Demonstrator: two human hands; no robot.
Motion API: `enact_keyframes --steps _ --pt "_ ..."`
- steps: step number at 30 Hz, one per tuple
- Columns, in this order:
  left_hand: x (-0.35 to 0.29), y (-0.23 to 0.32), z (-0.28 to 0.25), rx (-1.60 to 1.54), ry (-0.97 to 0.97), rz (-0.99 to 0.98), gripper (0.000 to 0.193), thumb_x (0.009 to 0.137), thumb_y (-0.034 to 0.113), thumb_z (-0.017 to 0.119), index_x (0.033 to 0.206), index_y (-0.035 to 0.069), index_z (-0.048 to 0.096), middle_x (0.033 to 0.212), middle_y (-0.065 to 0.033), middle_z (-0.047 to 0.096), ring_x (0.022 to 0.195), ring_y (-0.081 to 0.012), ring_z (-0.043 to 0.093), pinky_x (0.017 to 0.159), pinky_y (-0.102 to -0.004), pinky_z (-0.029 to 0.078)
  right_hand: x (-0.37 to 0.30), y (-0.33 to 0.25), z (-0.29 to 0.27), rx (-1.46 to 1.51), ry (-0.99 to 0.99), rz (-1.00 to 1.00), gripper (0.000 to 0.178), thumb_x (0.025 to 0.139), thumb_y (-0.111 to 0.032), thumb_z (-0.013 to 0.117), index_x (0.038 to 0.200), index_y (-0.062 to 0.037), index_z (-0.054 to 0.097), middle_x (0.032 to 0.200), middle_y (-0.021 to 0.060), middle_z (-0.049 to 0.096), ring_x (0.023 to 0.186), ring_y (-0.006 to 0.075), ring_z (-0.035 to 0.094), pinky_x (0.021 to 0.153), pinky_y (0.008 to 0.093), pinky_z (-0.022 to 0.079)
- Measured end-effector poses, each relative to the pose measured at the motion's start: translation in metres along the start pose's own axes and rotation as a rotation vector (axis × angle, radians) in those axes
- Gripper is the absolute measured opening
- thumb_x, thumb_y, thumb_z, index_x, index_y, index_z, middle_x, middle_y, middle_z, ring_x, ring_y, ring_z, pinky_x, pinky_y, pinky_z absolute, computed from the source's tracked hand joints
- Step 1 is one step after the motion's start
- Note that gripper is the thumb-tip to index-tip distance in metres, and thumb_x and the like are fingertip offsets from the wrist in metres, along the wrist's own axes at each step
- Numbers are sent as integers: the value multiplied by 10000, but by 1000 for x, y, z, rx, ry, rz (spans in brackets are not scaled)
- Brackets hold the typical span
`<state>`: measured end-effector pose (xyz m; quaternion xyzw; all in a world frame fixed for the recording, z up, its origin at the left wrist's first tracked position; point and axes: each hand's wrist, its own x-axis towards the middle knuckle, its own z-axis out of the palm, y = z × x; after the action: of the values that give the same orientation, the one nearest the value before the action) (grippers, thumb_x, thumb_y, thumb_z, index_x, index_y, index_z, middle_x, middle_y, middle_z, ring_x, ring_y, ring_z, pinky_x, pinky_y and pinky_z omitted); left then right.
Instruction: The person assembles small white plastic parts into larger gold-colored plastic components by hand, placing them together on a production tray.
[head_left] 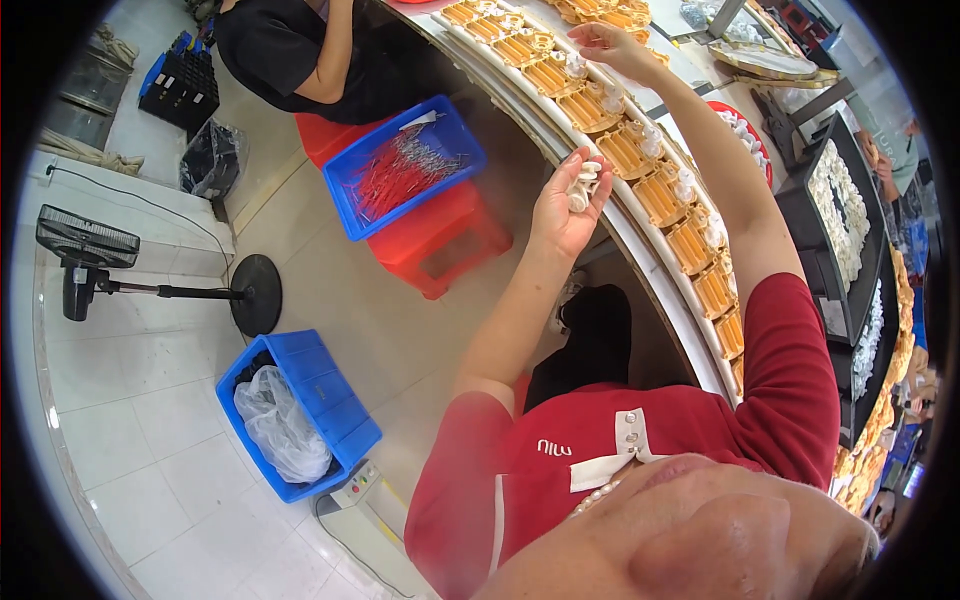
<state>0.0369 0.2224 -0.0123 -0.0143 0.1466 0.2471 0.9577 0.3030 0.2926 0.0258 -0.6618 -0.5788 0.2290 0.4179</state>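
Note:
Cupped palm up, my left hand (572,205) holds several small white plastic pieces (583,187) beside the near edge of the line. My right hand (612,50) reaches across to the far part of the line, its fingers apart and slightly bent, with nothing visible in them. Below its fingers runs a curved row of amber ridged plastic housings (622,153), many with white pieces (650,140) on them. The housings sit on a long white-edged conveyor or bench (640,235).
A red stool (435,245) bears a blue tray (350,215) of thin red and silver parts. To the right stand black bins (815,215) of white pieces and a red basket (765,165). A co-worker (290,50) sits far left. A fan (90,250) and a blue crate (335,400) stand on the floor.

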Motion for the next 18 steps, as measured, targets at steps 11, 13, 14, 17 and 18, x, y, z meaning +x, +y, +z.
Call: enact_keyframes --steps 11,13,14,17,18 --pt "15 -6 -7 -5 21 -32 175 873 91 557 1030 16 537 949 -115 587 915 -254 590 791 -341 537 17 19 9 208 -110 31 332 860 -141 615 1171 -50 544 1079 -4 573 978 72 530 877 225 419" --pt "16 -7 -7 2 20 -32 175 874 91 557 1031 16 539 948 -113 588 914 -253 590 791 -341 537 17 20 6 170 -116 37 328 858 -136 616 1166 -47 547 1072 -5 578 976 71 532 879 226 417" --pt "16 -8 -7 -4 24 -33 177 873 90 557 1033 17 539 945 -113 589 913 -254 591 791 -341 538 17 20 6 169 -118 37 328 858 -136 616 1166 -47 547 1072 -5 578 976 71 532 879 226 417" --pt "15 -8 -7 -10 22 -33 178 872 88 559 1034 18 540 940 -113 591 910 -254 592 789 -341 540 18 19 4 150 -134 42 322 855 -129 617 1159 -45 552 1067 -1 584 969 76 538 873 227 422" --pt "16 -9 -6 -11 20 -34 177 871 87 560 1033 18 540 938 -114 592 907 -253 593 788 -342 542 17 18 4 127 -121 49 313 854 -123 616 1151 -44 559 1064 6 588 967 81 543 872 229 426"
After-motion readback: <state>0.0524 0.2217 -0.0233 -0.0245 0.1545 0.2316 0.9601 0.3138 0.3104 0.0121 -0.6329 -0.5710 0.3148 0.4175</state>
